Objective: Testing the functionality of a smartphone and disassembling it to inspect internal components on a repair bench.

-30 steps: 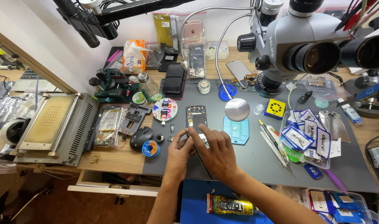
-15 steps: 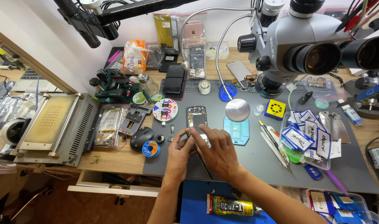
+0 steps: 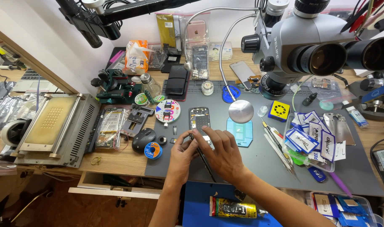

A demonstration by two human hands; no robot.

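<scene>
An opened phone (image 3: 200, 118) with its insides showing lies on the grey work mat (image 3: 251, 164), in the middle of the bench. My left hand (image 3: 182, 156) pinches something small just below the phone's lower edge; what it is I cannot tell. My right hand (image 3: 220, 152) lies over the same spot, fingers curled, with a thin dark tool (image 3: 203, 159) running under it toward the near edge. The phone's lower end is hidden by both hands.
A large microscope (image 3: 314, 54) overhangs the back right. A round metal disc (image 3: 241, 111), blue pad (image 3: 240, 131), tweezers (image 3: 278, 147) and blue-white packets (image 3: 309, 136) lie right of the phone. A mouse (image 3: 143, 139), tape roll (image 3: 153, 150) and heating machine (image 3: 53, 126) lie to the left. A glue tube (image 3: 234, 208) lies near me.
</scene>
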